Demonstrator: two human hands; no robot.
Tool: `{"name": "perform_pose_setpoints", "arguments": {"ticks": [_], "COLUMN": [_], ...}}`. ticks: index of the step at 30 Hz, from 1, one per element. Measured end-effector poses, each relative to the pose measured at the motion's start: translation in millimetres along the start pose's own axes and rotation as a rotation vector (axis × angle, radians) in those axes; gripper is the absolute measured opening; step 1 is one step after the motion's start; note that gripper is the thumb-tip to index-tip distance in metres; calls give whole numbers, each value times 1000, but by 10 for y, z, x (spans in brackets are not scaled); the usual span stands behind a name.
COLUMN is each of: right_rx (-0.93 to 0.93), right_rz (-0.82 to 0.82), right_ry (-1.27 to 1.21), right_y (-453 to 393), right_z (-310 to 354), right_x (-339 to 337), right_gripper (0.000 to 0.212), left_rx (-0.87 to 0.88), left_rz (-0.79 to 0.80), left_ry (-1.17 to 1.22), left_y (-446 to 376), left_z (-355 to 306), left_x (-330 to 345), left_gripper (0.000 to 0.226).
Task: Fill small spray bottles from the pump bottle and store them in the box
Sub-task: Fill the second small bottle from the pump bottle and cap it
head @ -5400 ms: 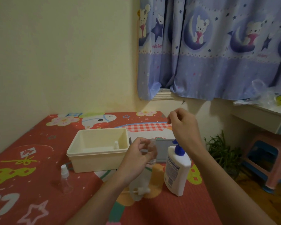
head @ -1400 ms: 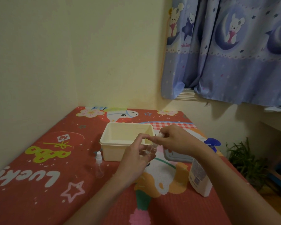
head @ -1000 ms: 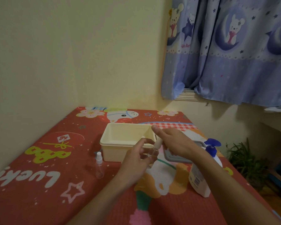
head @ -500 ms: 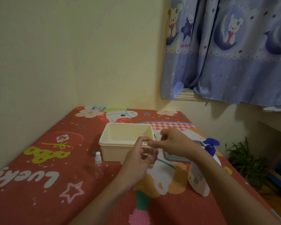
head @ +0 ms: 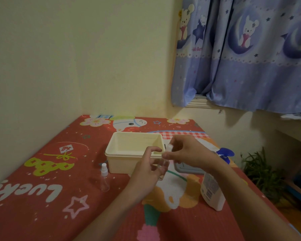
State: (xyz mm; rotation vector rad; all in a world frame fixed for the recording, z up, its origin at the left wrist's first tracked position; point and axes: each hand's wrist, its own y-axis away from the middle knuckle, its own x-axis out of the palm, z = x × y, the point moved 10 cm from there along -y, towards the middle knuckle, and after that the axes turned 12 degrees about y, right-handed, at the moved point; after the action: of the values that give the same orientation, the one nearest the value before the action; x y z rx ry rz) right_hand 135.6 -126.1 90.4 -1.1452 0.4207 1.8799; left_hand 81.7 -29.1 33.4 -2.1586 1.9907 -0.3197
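Both hands meet over the tabletop (head: 42, 206): the left hand (head: 146, 173) curls round a small clear spray bottle (head: 161, 171), the right hand (head: 186, 153) pinches its white spray cap (head: 169, 148) on top. Behind them, the cream box (head: 122, 162); its contents can't be made out. One more spray bottle (head: 104, 178) stands left, one pump bottle (head: 214, 186) right.

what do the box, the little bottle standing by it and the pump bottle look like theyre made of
Box: looks like cream plastic with a smooth, dull finish, moulded rim and rounded corners.
Small spray bottle: probably clear plastic, since the red mat shows through its body; its cap is white and opaque.
Pump bottle: apparently opaque white plastic with a printed label and a blue pump head.
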Motion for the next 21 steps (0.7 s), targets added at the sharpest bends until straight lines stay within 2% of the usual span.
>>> {"name": "perform_pose_setpoints", "arguments": {"ticks": [4,7,8,12,14,16,20,21], "right_rx": [65,91,92,43,32,4,5,24], "right_rz": [-48,-59,-60,-22,25,40,-24,-41], "right_ry": [211,134,63,-186,-242,-178,64,110], "right_y": [-41,-30,-11,24,33,39,-3,-20], "right_z": [-44,-58,-56,-53,-61,-29,3,-16], "right_x": [48,86,67,-7,4,24,41,52], "right_gripper": [43,57,56,25,34,39,27,29], "left_rx": [30,34,27,5,-7,-19,-22,-17], "left_rz": [2,5,1,-23,-19,-19,-13,-10], "left_ry": [-2,-6,-3,-4,-21,-13,11,5], "left_y": [15,-4,-14,-42,-43,-38,-24,-20], "left_z": [-46,-55,-48,-18,1,19,35,32], "left_x": [30,29,19,-53,-47,-25,4,9], "left_gripper": [28,20,20,22,29,28,31,32]}}
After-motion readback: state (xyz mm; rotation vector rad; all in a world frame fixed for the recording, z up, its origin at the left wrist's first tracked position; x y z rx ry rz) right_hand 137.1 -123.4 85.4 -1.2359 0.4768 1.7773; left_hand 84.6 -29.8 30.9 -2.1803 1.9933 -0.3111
